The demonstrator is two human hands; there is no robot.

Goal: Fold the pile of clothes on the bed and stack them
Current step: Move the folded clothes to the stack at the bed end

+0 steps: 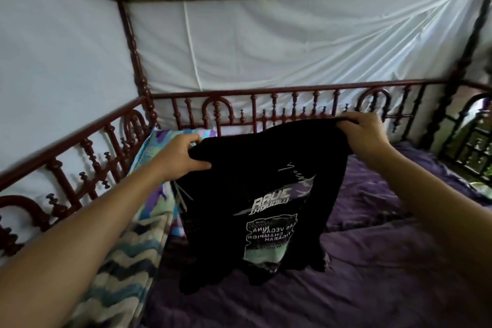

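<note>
A black T-shirt with a white and pale green print hangs in the air over the bed, its print showing mirrored. My left hand grips its upper left edge. My right hand grips the upper right edge, a bit higher. The shirt's lower hem touches the purple bedsheet. No pile of other clothes shows in this view.
A zigzag-patterned blanket and a colourful pillow lie along the bed's left side. A dark red turned-wood rail runs around the bed, with posts and white curtain behind it.
</note>
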